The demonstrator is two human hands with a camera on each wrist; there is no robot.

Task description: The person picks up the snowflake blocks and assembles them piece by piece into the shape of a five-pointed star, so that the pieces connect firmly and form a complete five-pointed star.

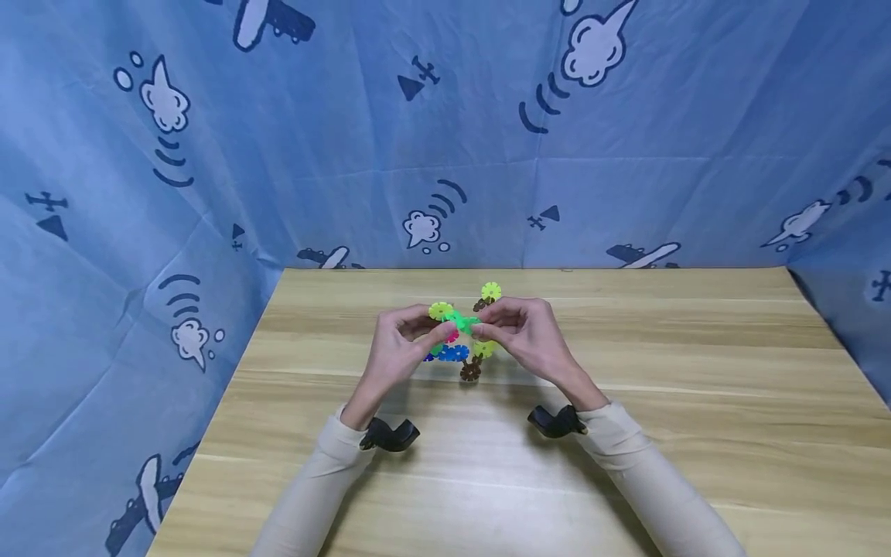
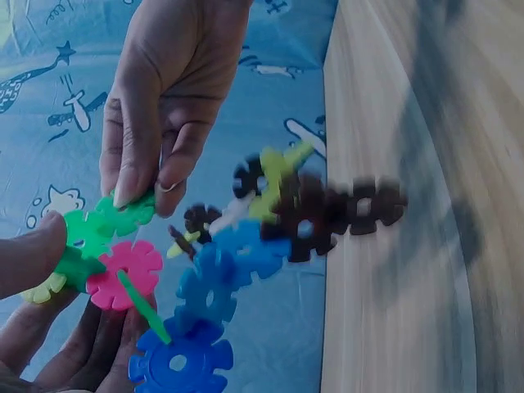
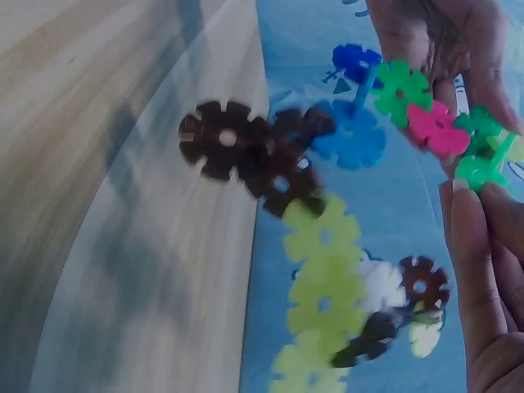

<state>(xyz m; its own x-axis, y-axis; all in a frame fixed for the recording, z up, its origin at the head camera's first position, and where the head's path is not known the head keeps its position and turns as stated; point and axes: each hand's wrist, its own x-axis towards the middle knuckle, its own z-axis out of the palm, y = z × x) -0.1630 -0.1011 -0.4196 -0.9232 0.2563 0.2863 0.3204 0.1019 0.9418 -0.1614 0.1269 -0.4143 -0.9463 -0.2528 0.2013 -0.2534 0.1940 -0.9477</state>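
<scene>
My left hand holds a chain of notched plastic snowflake discs, its thumb on a green disc beside a pink disc. Opposite it, my right hand pinches another bright green disc between thumb and fingertips, right against the left hand's green pieces. From the pink disc the joined pieces run on through a green disc to blue discs. Further along are brown discs and yellow-green discs. A white disc sits among them. The discs hang above the table.
Below the hands lies a wooden table. Blue printed cloth rises behind the table's back edge and along its sides. Black wrist straps sit over the light sleeves.
</scene>
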